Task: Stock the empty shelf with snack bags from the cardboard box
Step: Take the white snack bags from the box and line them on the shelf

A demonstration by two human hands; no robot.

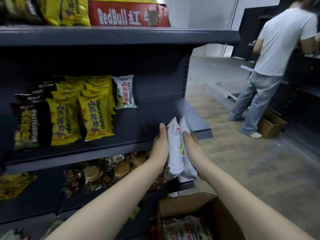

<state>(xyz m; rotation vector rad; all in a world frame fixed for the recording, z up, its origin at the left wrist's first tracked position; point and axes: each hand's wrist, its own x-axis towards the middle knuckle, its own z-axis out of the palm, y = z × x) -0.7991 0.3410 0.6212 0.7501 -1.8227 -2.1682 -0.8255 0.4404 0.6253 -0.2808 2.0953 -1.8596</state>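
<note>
Two white snack bags stand on edge between my hands, just in front of the middle shelf. My left hand presses their left side and my right hand presses their right side. One white bag leans against the shelf's back panel, right of rows of yellow bags and dark bags. The open cardboard box sits at the bottom, with more white bags inside.
The top shelf holds a red RedBull carton and yellow bags. The lower shelf holds clear-wrapped pastries. A person in a white shirt stands at right by dark shelving, with another cardboard box at their feet on the floor.
</note>
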